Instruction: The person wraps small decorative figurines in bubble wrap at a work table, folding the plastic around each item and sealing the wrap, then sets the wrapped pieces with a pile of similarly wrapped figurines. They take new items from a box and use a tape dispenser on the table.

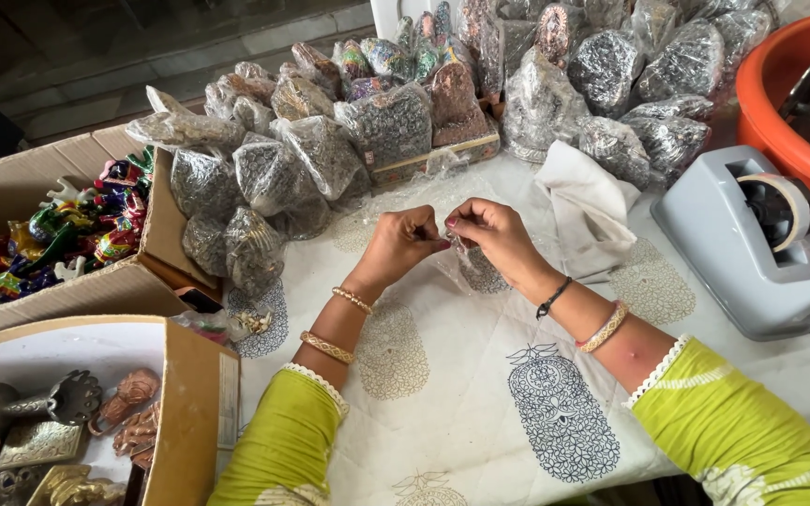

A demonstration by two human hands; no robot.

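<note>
The left hand and the right hand meet over the middle of the table, fingertips facing each other. Both are closed in a pinch on one small item wrapped in clear plastic, held between them just above the tablecloth. What the wrap contains is too small to identify.

The tablecloth is white with printed grey-blue motifs. Each wrist carries bangles; the right wrist also carries a black cord. Both sleeves are lime green with white trim.

Surroundings:

- Behind the hands, a heap of plastic-wrapped figurines runs across the far side of the table — some dark and metallic, some coloured.
- Just to the right of the right hand lies a crumpled white cloth, touching the heap.
- Further right stands a grey tape dispenser with a roll of tape mounted on it.
- Behind the dispenser, at the frame's top right corner, is an orange plastic tub holding dark metal pieces.
- At the left edge, an open cardboard box holds brightly painted small figures — red, green, blue and yellow.
- In front of it, at bottom left, a second cardboard box holds brass and copper-coloured ornaments, unwrapped.

Both boxes are well apart from the hands.
</note>
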